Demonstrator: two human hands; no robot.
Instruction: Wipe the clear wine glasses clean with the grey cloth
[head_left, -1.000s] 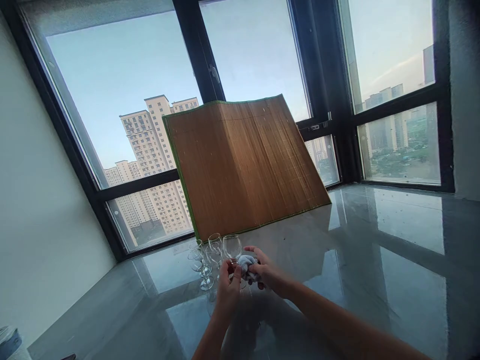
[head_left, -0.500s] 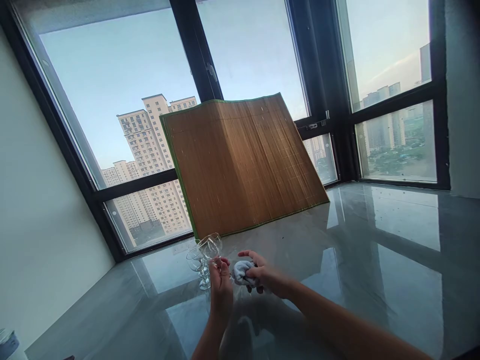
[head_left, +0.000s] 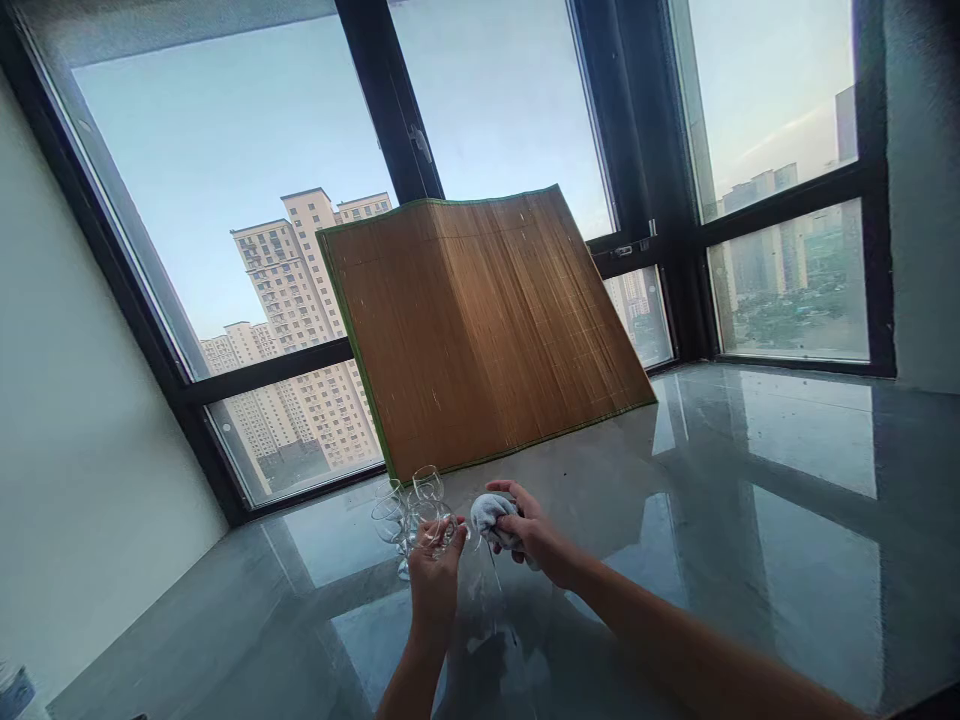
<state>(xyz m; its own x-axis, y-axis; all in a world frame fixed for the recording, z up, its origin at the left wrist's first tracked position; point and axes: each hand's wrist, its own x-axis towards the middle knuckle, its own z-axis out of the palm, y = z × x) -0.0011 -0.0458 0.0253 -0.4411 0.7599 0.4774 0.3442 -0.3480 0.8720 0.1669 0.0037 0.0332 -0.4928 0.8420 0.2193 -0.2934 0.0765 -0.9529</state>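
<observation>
Low in the middle of the head view, my left hand [head_left: 435,575] is closed on a clear stemmed glass [head_left: 424,528]. The glass is tipped over, and its round foot points toward my right hand. A crumpled whitish cloth [head_left: 491,516] is bunched in my right hand [head_left: 538,535], just right of the glass and apart from it. Behind my left hand stand other clear stemmed glasses [head_left: 388,516], partly hidden by the held one. Below the cloth a thin streak shows; I cannot tell what it is.
A brown slatted mat [head_left: 487,340] with green edging leans against the dark window frame [head_left: 390,100]. The glossy grey surface [head_left: 600,620] carries window reflections. A pale wall [head_left: 82,430] rises on the left. Part of a white and blue container [head_left: 16,690] shows at the lower left corner.
My left hand has tipped the glass so its bowl is lower and its foot swings right. My right hand with the cloth has shifted slightly up and right.
</observation>
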